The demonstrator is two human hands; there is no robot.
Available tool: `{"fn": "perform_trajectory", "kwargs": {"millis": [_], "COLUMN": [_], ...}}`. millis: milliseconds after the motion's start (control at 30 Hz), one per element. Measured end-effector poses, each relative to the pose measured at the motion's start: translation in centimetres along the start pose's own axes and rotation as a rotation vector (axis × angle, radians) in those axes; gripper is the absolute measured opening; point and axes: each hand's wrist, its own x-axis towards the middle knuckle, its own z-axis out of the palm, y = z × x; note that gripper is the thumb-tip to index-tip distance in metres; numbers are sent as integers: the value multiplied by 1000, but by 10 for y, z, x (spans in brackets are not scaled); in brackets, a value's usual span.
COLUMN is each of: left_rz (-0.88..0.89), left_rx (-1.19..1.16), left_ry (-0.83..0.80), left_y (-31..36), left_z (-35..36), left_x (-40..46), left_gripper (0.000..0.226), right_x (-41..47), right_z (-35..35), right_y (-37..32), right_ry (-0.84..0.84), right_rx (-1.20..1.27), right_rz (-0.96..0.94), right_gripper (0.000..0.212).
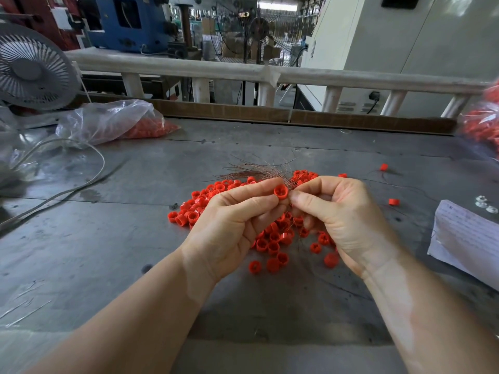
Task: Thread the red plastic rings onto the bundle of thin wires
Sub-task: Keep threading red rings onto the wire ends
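My left hand [232, 220] pinches one red ring [280, 192] btwn thumb & forefinger, bore turned toward my right hand [337, 211] so the wire end can go straight in. Right fingertips pinch shut at the ring's edge, prob. on a wire tip, too thin to tell. Wire bundle [253, 170] fans out just behind my hands. Loose ring pile [194, 209] sits under both hands on the metal table [81, 252], w/in easy reach for the next one.

Red rings [280, 192], seemingly coppery wires [251, 171]
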Motion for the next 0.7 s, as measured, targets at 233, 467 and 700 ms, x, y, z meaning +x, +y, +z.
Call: {"fn": "perform_trajectory", "kwargs": {"millis": [233, 467, 700], "left_rz": [6, 0, 8], "left_rx": [2, -22, -84], "left_ry": [47, 43, 26], "left_y": [-2, -2, -3], "left_z": [1, 1, 0], "left_x": [0, 0, 2], "left_gripper": [24, 23, 20], "right_x": [0, 0, 0], "right_z": [0, 0, 1], "right_y": [0, 1, 1], "right_ry": [-13, -22, -52], "right_rx": [-25, -18, 43], "right_rz": [-38, -18, 22], "right_gripper": [12, 12, 9]}}
